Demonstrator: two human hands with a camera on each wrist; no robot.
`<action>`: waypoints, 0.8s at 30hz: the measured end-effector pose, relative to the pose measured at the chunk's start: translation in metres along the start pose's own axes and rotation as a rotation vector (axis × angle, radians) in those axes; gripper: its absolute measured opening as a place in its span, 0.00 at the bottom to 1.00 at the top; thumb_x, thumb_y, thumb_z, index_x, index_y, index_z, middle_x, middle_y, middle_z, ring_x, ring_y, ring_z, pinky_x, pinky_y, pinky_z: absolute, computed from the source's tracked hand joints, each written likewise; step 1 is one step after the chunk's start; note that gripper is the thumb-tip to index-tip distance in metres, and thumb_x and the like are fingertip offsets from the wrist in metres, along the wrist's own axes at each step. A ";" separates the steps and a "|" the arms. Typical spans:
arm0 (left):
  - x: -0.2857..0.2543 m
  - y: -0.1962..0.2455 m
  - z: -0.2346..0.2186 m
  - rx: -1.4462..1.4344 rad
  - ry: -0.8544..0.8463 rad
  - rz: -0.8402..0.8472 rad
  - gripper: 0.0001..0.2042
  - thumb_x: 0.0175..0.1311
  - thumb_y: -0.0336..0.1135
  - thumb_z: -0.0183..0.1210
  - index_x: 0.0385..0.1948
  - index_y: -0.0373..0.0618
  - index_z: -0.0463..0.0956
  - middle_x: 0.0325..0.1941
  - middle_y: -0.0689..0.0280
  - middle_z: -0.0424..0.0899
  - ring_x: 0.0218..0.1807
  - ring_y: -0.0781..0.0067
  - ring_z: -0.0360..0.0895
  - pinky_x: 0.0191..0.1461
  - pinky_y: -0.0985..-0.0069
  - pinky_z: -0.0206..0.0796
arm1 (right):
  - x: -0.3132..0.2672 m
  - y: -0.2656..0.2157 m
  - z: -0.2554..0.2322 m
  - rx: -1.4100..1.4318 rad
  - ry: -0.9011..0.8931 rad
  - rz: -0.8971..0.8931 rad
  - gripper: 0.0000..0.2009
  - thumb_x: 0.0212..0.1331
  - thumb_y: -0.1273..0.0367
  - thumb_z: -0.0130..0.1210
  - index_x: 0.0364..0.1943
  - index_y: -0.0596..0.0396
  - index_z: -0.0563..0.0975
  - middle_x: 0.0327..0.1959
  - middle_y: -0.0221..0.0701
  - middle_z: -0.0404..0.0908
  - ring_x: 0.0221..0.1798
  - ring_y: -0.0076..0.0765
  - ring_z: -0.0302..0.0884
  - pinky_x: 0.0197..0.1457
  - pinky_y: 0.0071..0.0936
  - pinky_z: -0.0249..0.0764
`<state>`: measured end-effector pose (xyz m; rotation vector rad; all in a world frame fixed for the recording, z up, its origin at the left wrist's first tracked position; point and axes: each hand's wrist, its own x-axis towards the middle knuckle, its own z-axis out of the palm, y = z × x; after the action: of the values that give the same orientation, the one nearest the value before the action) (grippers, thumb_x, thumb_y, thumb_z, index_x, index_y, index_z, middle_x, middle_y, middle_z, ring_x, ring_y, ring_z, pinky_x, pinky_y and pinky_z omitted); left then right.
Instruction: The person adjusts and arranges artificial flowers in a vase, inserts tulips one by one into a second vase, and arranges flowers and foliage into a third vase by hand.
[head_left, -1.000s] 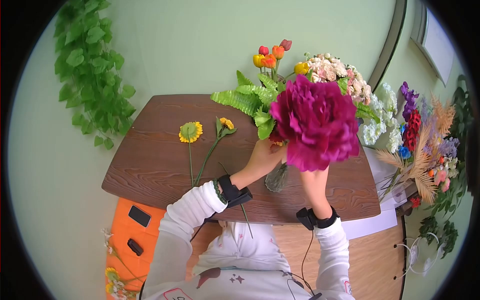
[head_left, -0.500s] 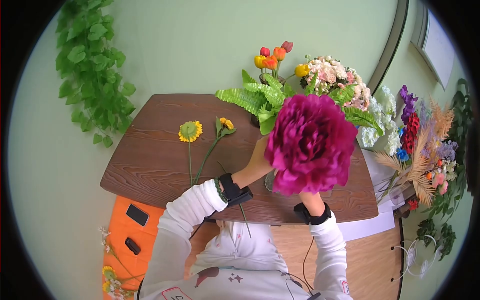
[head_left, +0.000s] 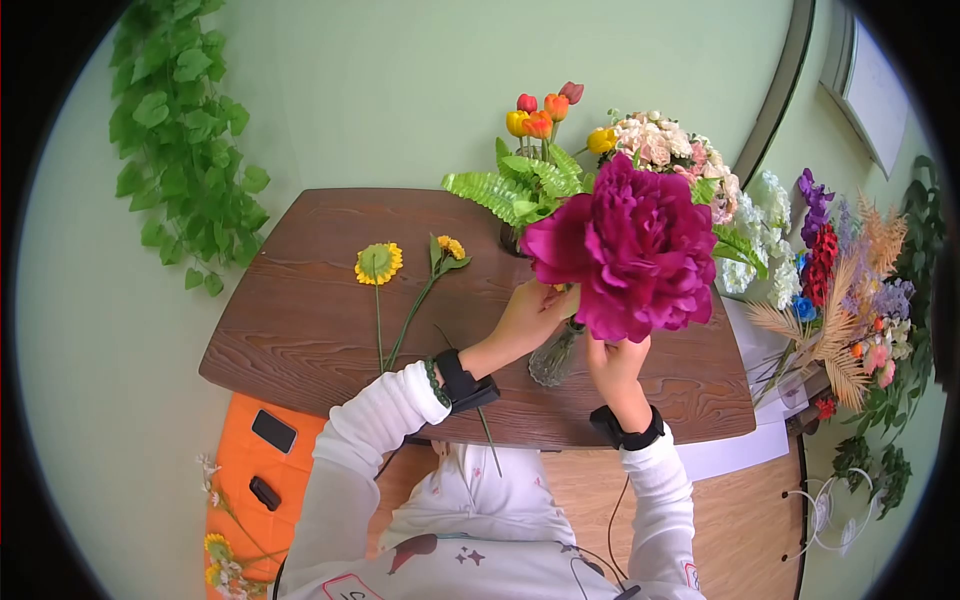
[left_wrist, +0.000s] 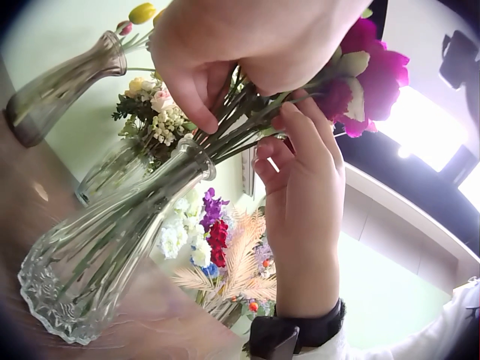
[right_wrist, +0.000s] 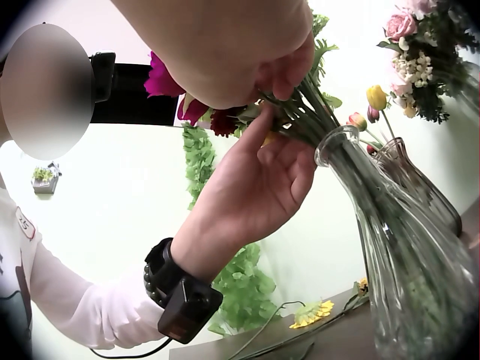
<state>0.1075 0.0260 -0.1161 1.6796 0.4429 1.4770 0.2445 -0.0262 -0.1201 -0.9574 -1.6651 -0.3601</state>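
Note:
A large magenta peony stands over the hands in the head view and covers much of what lies beneath it. Below it is a ribbed clear glass vase, with several green stems running down inside. My left hand grips the stems just above the vase's mouth, thumb and fingers bent around them. From the other side my right hand pinches stems close under the peony, its fingertips near the left hand. Green fern leaves stick out behind the bloom.
Two yellow flowers, a sunflower and a smaller one, lie on the dark wooden table. Tulips and a pale pink bouquet stand at the back. More flowers fill the right side. A phone rests on orange cloth.
The peony first dipped toward the body, covering the right hand, then swung back up and away. The right hand shows again beneath it; the left hand keeps its place at the stems.

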 end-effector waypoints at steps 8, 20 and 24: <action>-0.001 -0.003 -0.013 0.273 -0.178 0.062 0.09 0.56 0.32 0.52 0.37 0.39 0.71 0.26 0.64 0.78 0.28 0.74 0.73 0.35 0.76 0.65 | 0.003 -0.013 -0.005 0.111 0.040 0.077 0.12 0.41 0.76 0.56 0.34 0.60 0.74 0.31 0.40 0.76 0.30 0.46 0.75 0.35 0.30 0.68; -0.004 -0.059 -0.140 1.214 -0.360 -0.501 0.16 0.50 0.34 0.54 0.39 0.34 0.68 0.39 0.48 0.75 0.47 0.52 0.73 0.47 0.65 0.67 | -0.010 -0.023 -0.031 0.071 0.005 0.160 0.08 0.49 0.80 0.50 0.34 0.62 0.70 0.23 0.35 0.73 0.21 0.30 0.70 0.26 0.21 0.65; -0.006 -0.067 -0.160 1.391 -0.351 -0.765 0.21 0.49 0.33 0.55 0.45 0.34 0.64 0.40 0.47 0.75 0.49 0.54 0.72 0.48 0.64 0.66 | -0.014 -0.024 -0.029 0.091 0.003 0.180 0.05 0.49 0.80 0.49 0.32 0.62 0.70 0.21 0.34 0.72 0.20 0.29 0.70 0.26 0.20 0.65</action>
<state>-0.0270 0.1173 -0.1783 2.2219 1.9223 0.1393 0.2465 -0.0662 -0.1178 -1.0285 -1.5647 -0.1636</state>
